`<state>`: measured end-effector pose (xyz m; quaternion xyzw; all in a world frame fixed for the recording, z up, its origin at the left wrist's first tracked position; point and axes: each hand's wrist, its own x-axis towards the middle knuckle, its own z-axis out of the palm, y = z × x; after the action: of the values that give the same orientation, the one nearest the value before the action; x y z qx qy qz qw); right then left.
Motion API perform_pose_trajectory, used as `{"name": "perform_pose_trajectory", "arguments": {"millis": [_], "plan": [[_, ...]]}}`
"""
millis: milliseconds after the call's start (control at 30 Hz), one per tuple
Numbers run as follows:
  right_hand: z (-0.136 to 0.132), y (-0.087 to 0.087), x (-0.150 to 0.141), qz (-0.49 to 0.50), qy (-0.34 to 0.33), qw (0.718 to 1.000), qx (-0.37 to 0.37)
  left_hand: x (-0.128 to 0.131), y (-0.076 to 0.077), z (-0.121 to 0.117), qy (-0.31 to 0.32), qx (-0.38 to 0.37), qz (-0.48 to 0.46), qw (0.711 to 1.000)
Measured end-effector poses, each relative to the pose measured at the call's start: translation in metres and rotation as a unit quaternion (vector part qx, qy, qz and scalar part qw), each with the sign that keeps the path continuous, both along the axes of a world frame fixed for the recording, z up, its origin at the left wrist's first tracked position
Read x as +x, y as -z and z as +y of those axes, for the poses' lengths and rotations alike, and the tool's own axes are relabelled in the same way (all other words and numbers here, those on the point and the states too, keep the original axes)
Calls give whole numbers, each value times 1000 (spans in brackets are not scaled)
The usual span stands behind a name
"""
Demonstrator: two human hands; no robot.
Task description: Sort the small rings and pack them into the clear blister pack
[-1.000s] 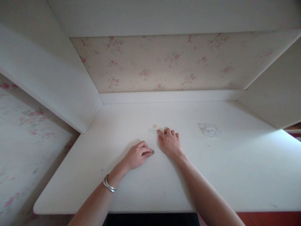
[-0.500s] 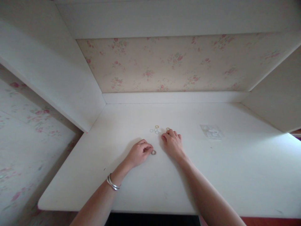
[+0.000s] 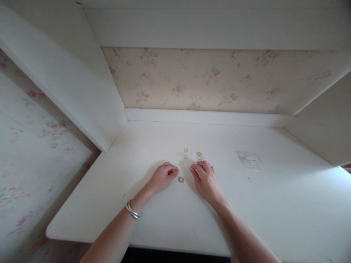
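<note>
My left hand is closed with thumb and fingertips pinched together; whatever they hold, if anything, is too small to make out. Just right of and below those fingertips lies a brownish ring, apart from them. My right hand also has thumb and forefinger pressed together, with their tips hiding any small thing between them. Beyond it is a group of thin rings, with a yellow ring at its far end and pale rings partly behind the fingers. Farther left lie another yellowish ring and several pale greenish rings.
A clear plastic bag lies to the right on the white desk. White panels enclose the desk at the left, right and above. Floral wallpaper covers the back wall. A silver bangle circles my left wrist.
My right hand has drawn back toward me, uncovering more rings of the right group. My left fingertips have come off the brownish ring. The view has shifted and tilted slightly.
</note>
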<state>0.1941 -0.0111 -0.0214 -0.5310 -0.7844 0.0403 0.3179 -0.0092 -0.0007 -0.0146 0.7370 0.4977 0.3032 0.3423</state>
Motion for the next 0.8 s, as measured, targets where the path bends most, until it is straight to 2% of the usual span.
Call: {"name": "perform_pose_trajectory", "arguments": {"millis": [100, 167, 500, 633, 800], "plan": [[-18, 1, -6, 5, -81, 997, -11, -2, 0, 1, 6, 5, 0, 1000], [-24, 2, -10, -4, -107, 994, -25, -3, -1, 2, 10, 11, -4, 1000], [-24, -1, -16, -35, -122, 991, -45, -3, -3, 1, 11, 11, -9, 1000], [-23, -1, -15, -14, -103, 994, -36, -3, -3, 2, 16, 8, -8, 1000], [-7, 3, 0, 48, 0, 999, -14, -3, -2, 3, 10, -14, -10, 1000]]}}
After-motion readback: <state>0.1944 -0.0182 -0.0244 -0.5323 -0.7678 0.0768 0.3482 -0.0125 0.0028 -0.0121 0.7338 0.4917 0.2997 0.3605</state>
